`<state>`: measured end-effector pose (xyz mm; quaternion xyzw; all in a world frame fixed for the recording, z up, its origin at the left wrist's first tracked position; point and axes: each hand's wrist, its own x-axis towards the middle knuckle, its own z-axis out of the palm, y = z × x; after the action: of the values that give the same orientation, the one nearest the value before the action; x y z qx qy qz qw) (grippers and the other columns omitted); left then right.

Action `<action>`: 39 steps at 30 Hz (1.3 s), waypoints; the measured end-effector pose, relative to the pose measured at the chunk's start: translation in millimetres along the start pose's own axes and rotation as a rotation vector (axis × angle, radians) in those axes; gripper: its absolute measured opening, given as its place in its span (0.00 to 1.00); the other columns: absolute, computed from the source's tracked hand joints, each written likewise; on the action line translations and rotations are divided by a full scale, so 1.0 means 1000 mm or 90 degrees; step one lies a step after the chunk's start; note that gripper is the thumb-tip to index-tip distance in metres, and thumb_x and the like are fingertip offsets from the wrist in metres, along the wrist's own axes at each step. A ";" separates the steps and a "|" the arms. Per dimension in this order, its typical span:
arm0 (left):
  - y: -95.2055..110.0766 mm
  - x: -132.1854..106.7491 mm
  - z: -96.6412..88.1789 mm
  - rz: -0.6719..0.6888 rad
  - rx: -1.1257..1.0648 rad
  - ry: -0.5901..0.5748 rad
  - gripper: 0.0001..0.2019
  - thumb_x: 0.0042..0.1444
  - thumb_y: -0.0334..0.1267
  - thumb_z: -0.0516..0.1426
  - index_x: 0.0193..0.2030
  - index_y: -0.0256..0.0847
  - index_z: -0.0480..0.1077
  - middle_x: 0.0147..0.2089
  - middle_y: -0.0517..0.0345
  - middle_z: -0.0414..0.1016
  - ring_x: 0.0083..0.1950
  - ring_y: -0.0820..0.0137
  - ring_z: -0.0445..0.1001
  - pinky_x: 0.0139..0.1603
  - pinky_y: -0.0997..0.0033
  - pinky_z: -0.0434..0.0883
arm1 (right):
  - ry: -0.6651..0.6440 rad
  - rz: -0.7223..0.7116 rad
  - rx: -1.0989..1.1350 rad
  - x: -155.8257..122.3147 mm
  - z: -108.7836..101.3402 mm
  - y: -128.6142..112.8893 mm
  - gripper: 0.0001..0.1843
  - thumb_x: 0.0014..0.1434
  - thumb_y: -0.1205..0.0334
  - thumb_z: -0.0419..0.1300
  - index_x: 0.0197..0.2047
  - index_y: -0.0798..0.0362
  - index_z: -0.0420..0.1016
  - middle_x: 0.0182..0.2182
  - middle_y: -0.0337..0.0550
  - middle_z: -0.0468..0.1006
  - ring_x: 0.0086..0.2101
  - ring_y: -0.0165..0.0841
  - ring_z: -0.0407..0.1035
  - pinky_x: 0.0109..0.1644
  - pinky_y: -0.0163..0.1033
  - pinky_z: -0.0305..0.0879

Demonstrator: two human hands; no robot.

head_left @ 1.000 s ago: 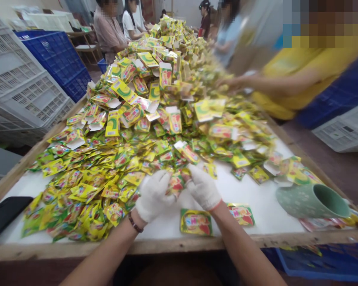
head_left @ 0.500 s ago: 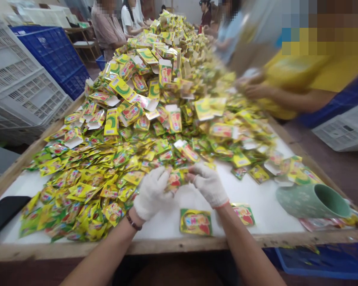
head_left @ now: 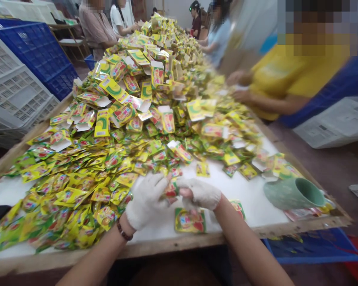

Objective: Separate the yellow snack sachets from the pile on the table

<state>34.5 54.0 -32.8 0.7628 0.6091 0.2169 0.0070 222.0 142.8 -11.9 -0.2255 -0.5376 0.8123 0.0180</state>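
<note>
White knitted gloves are worn on both hands, with the fingertips left bare. A small printed sachet [head_left: 170, 189] is held above the near part of the table [head_left: 247, 194], between the two hands. By the left hand [head_left: 148, 200] it is pinched, the grip being closed on its edge with thumb and fingers bent around it. The right hand [head_left: 199, 194] is brought up just beside it with curled fingers; whether the sachet is also gripped there cannot be made out.

Below the right hand, a printed carton [head_left: 191, 221] is laid face up on the white surface. Multicoloured lettering is shown across its front, with a red fruit picture and a green-and-yellow ground, but the brand cannot be read through the blur. A second carton [head_left: 238, 207] is partly hidden by the right forearm.

To the left, loose sachets [head_left: 77, 198] in yellow and green are heaped, with similar illegible lettering. Farther back, a tall mound of cartons [head_left: 122, 89] is piled; many white end flaps are left unfolded, and a barcode-like panel is seen on one yellow carton [head_left: 102, 124].

At the right, a pale green cup [head_left: 282, 193] is laid on its side.
</note>
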 end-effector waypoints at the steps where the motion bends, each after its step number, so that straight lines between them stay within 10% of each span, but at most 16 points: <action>1: 0.004 -0.002 -0.003 -0.020 -0.025 -0.025 0.24 0.55 0.49 0.58 0.55 0.38 0.68 0.43 0.47 0.74 0.44 0.59 0.72 0.43 0.60 0.70 | 0.002 0.018 -0.002 -0.003 0.001 -0.002 0.25 0.51 0.42 0.61 0.41 0.56 0.71 0.19 0.35 0.73 0.14 0.24 0.64 0.14 0.25 0.52; 7: 0.032 -0.025 -0.018 -0.140 -0.137 -0.220 0.18 0.49 0.47 0.62 0.47 0.46 0.71 0.41 0.56 0.74 0.40 0.63 0.73 0.40 0.65 0.69 | 0.385 -0.044 -0.258 -0.019 -0.025 -0.010 0.16 0.55 0.50 0.57 0.33 0.56 0.75 0.25 0.41 0.76 0.20 0.27 0.67 0.20 0.30 0.61; 10: 0.032 -0.018 -0.018 -0.102 -0.130 -0.197 0.05 0.56 0.40 0.56 0.37 0.44 0.72 0.38 0.55 0.73 0.40 0.65 0.71 0.41 0.66 0.67 | 0.595 -0.080 -0.464 -0.015 -0.057 -0.002 0.09 0.52 0.57 0.60 0.29 0.53 0.76 0.22 0.37 0.71 0.23 0.30 0.66 0.26 0.33 0.62; 16: 0.013 0.040 0.011 -0.208 0.025 -0.149 0.08 0.60 0.36 0.51 0.33 0.41 0.70 0.35 0.54 0.72 0.36 0.66 0.72 0.36 0.67 0.65 | 0.731 -0.063 -0.582 -0.003 -0.077 0.016 0.12 0.46 0.65 0.65 0.37 0.52 0.79 0.29 0.41 0.67 0.28 0.32 0.62 0.37 0.38 0.60; 26: 0.012 0.047 0.029 -0.187 -0.045 -0.096 0.06 0.56 0.30 0.51 0.31 0.41 0.67 0.37 0.58 0.71 0.40 0.70 0.70 0.40 0.71 0.66 | 0.571 -0.172 -0.574 0.027 -0.030 0.015 0.09 0.51 0.63 0.60 0.22 0.51 0.65 0.22 0.37 0.66 0.28 0.32 0.60 0.33 0.36 0.58; 34: 0.008 0.043 0.010 -0.366 -0.658 -0.028 0.12 0.54 0.45 0.56 0.37 0.37 0.70 0.33 0.58 0.73 0.33 0.71 0.69 0.35 0.71 0.67 | 0.379 -0.205 -0.167 0.023 -0.015 0.013 0.13 0.52 0.54 0.61 0.35 0.52 0.65 0.27 0.36 0.71 0.26 0.29 0.67 0.27 0.34 0.63; 39: 0.009 0.042 0.014 -0.368 -0.632 0.000 0.12 0.57 0.44 0.55 0.28 0.38 0.68 0.25 0.63 0.68 0.28 0.74 0.65 0.29 0.74 0.62 | 0.392 -0.253 -0.150 0.024 -0.011 0.012 0.16 0.51 0.50 0.63 0.36 0.52 0.68 0.30 0.39 0.73 0.28 0.29 0.67 0.28 0.34 0.63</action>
<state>54.7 94.3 -29.7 0.4707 0.6178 0.4662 0.4235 207.4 154.1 -34.6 -0.3506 -0.6302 0.6197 0.3099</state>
